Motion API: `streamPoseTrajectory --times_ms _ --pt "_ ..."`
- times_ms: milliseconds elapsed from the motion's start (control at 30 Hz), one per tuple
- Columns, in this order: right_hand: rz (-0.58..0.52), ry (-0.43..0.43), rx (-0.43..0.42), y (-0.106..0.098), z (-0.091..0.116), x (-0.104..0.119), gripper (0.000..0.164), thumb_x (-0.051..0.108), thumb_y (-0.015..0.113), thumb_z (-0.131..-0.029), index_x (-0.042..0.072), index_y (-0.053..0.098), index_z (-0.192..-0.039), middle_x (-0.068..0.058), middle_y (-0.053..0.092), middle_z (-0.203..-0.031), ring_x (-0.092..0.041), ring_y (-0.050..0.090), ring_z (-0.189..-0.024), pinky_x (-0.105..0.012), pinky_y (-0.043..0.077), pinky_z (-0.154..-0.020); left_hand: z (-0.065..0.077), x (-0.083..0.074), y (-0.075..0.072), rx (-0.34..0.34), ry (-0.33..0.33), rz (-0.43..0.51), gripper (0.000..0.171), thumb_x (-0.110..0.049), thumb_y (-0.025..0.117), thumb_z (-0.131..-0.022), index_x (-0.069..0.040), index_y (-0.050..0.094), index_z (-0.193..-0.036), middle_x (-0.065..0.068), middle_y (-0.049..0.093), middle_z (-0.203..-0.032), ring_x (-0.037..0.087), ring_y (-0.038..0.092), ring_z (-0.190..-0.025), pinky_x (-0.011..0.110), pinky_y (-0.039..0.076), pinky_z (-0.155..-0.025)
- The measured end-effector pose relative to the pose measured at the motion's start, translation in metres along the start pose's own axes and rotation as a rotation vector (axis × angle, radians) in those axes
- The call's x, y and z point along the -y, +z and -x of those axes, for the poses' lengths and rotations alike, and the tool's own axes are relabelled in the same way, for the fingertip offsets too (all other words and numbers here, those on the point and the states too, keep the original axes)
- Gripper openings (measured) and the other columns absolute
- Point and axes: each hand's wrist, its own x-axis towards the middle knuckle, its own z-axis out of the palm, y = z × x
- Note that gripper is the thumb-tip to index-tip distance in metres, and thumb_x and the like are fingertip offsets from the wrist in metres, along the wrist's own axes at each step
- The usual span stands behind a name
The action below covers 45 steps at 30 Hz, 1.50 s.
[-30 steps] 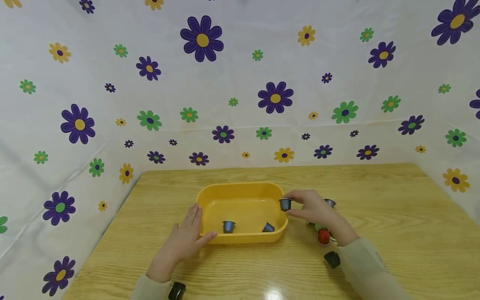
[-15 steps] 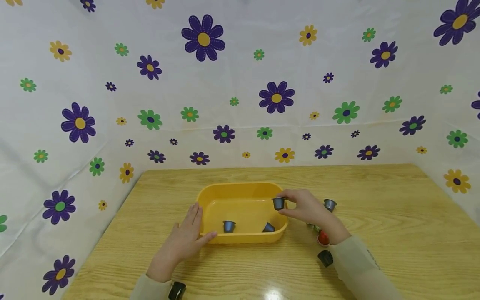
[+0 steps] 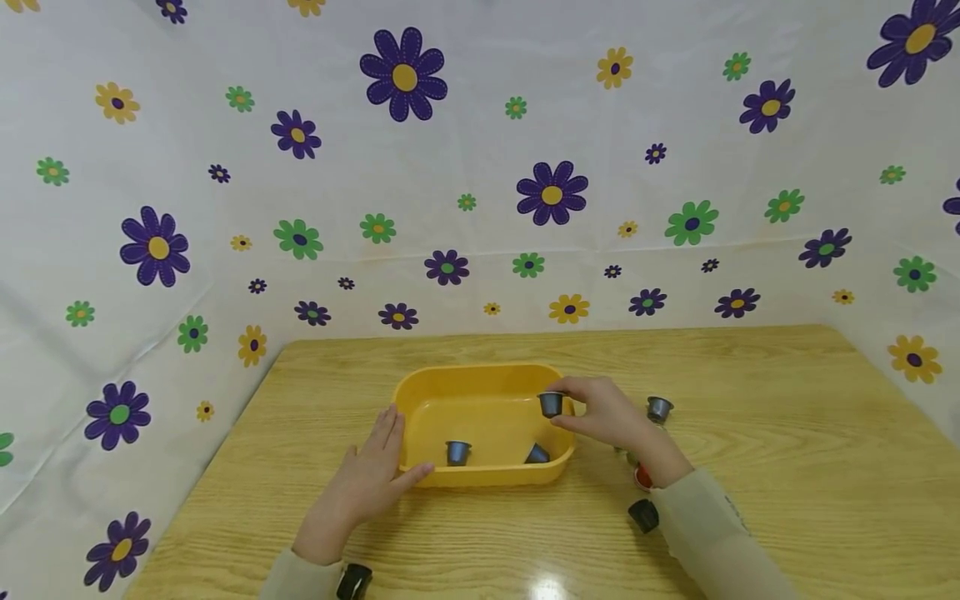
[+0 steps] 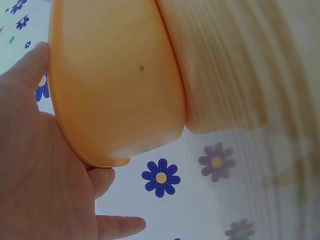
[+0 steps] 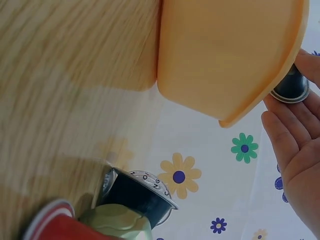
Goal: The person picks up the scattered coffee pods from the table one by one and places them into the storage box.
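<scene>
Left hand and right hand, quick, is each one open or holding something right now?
Left hand: open, touching the rim of the yellow rounded-rectangular plastic tub.
Right hand: closed, holding a small dark grey-blue cup-shaped capsule between thumb and fingers.

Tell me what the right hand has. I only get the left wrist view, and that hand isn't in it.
Observer: The right hand is pinching a dark capsule at the right end of the yellow tub.
Operator: Anything inside the tub? I just see its outside.
Observer: Yes, the head view shows two: a blue capsule and a tilted capsule, both by the near wall.
Operator: Any outside it, on the right?
Observer: Yes, the right wrist view shows a red capsule and a green capsule close together on the table.
</scene>
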Motion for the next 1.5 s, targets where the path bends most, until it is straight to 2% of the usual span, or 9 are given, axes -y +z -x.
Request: streamPoseTrajectory --times_ms 233,500,733,967,1267,1500 --pt "-0.008 -0.002 -0.004 -0.001 -0.001 0.000 0.037 0.012 0.066 -0.080 -0.002 0.057 -0.113 -0.014 0.058 -0.112 -0.028 0.053 -0.105 -0.040 0.041 -0.087 -0.001 -0.001 0.001 -0.005 0.003 0.004 0.088 -0.060 0.036 -0.086 0.008 0.012 -0.138 0.020 0.004 -0.145 0.031 0.007 -0.132 0.065 0.020 -0.090" --pt "0.019 0.006 -0.003 -0.002 0.001 -0.001 0.036 0.013 0.066 -0.080 -0.001 0.057 -0.112 -0.014 0.059 -0.111 -0.028 0.053 -0.104 -0.039 0.042 -0.086 -0.002 -0.002 0.002 -0.011 -0.001 0.005 0.085 -0.056 0.039 -0.087 0.008 0.013 -0.138 0.020 0.005 -0.145 0.031 0.007 -0.132 0.065 0.020 -0.090" --pt "0.027 0.052 -0.015 -0.006 0.005 -0.001 0.037 0.014 0.067 -0.080 0.000 0.058 -0.113 -0.011 0.059 -0.112 -0.027 0.053 -0.104 -0.041 0.042 -0.086 -0.002 -0.003 0.000 -0.007 -0.002 0.000 0.085 -0.055 0.039 -0.087 0.008 0.013 -0.138 0.020 0.005 -0.145 0.031 0.007 -0.132 0.064 0.019 -0.091" --pt "0.021 0.070 -0.028 -0.009 0.012 -0.006 0.037 0.015 0.067 -0.080 -0.001 0.058 -0.113 -0.012 0.059 -0.112 -0.028 0.053 -0.105 -0.042 0.042 -0.086 -0.001 -0.003 0.000 -0.004 -0.004 -0.010 0.089 -0.060 0.035 -0.086 0.008 0.013 -0.138 0.020 0.005 -0.145 0.031 0.007 -0.132 0.064 0.020 -0.091" --pt "0.027 0.071 -0.053 -0.017 0.025 -0.013 0.037 0.013 0.067 -0.079 -0.003 0.058 -0.112 -0.015 0.059 -0.110 -0.031 0.054 -0.102 -0.042 0.044 -0.082 0.000 -0.004 0.000 -0.010 0.002 -0.008 0.085 -0.055 0.039 -0.087 0.008 0.014 -0.138 0.021 0.005 -0.145 0.031 0.007 -0.132 0.065 0.020 -0.090" --pt "0.039 0.061 -0.064 -0.023 0.035 -0.021 0.037 0.012 0.066 -0.080 -0.002 0.057 -0.113 -0.016 0.058 -0.110 -0.031 0.055 -0.101 -0.042 0.044 -0.083 0.000 -0.002 0.001 -0.012 0.003 -0.009 0.087 -0.058 0.037 -0.086 0.008 0.013 -0.138 0.021 0.006 -0.145 0.032 0.007 -0.132 0.065 0.020 -0.089"
